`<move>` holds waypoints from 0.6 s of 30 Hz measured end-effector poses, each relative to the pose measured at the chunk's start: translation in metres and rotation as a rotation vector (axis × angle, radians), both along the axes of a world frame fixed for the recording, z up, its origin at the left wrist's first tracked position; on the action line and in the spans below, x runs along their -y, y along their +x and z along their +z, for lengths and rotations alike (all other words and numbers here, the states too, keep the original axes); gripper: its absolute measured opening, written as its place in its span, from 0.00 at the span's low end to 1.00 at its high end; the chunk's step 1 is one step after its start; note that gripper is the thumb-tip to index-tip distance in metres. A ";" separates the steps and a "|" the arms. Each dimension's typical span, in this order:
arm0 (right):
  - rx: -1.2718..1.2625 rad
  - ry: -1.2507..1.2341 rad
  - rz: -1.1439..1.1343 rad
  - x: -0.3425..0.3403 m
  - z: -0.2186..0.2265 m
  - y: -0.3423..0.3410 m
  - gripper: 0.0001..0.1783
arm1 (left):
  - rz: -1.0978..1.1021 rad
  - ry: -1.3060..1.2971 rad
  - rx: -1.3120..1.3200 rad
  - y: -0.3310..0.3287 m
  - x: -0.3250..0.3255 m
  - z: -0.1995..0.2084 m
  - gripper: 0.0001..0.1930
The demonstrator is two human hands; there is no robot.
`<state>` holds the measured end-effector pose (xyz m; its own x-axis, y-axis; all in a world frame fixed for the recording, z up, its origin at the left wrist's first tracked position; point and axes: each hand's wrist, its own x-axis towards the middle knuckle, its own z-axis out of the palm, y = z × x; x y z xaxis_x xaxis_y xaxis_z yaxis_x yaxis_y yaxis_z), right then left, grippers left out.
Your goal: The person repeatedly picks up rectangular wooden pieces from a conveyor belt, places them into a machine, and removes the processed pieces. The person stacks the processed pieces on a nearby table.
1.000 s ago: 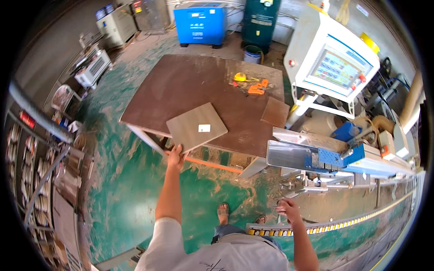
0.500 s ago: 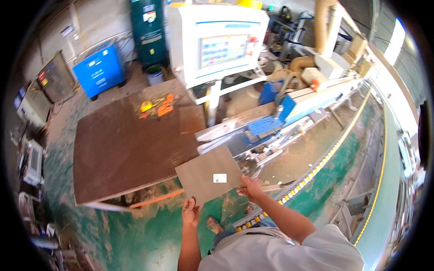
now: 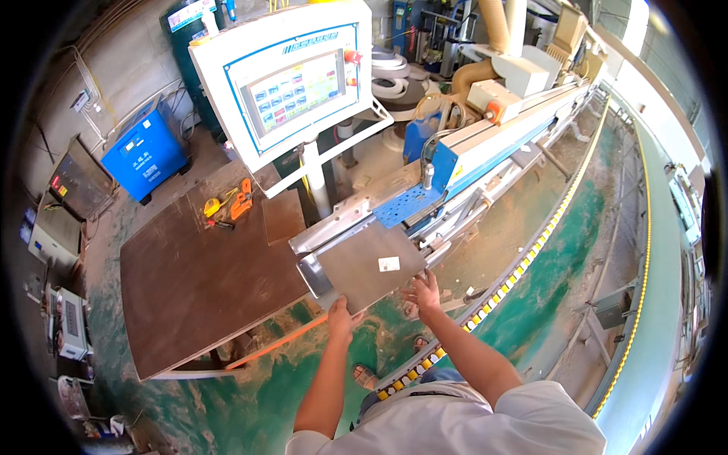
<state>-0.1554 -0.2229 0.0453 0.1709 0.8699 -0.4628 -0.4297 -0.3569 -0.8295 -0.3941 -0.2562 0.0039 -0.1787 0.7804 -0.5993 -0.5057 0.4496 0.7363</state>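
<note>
Grey-brown and flat, the square wooden panel with a small white label [image 3: 369, 262] lay with its far edge on the metal infeed bed of the long machine [image 3: 345, 227], its near edge held out over the floor. The left hand [image 3: 340, 312] was clamped on the panel's near-left corner; the right hand [image 3: 423, 291] rested spread against the near-right edge, fingers apart rather than closed round it. Judging by this, the panel had reached the machine's bed but was not yet fully on it. Beside it stood a wide dark-brown tabletop [image 3: 197, 288] carrying orange and yellow hand tools [image 3: 231, 203] and a smaller brown board [image 3: 283, 216]. A white control console with a screen [image 3: 292, 83] stood over a dusty green-painted floor [image 3: 576, 227].
</note>
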 end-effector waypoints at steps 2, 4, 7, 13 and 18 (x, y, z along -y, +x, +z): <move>0.032 0.051 0.041 -0.010 -0.006 0.010 0.51 | -0.060 0.019 -0.016 0.010 -0.014 0.007 0.19; 0.129 0.033 0.179 -0.020 -0.012 0.019 0.52 | 0.017 0.007 -0.094 0.022 -0.026 0.016 0.19; 0.242 0.076 0.335 -0.034 -0.035 0.027 0.56 | 0.075 -0.008 -0.104 0.024 -0.040 0.010 0.19; 0.070 0.151 0.320 -0.060 -0.020 0.060 0.59 | 0.151 -0.112 -0.196 0.075 -0.074 0.016 0.20; 0.050 0.187 0.322 -0.097 -0.028 0.118 0.58 | 0.160 -0.099 -0.160 0.127 -0.110 0.004 0.21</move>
<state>-0.0373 -0.1256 0.0172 -0.1067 0.9514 -0.2887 -0.2780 -0.3074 -0.9101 -0.2670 -0.1460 0.0080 -0.3936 0.6733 -0.6259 -0.4570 0.4475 0.7687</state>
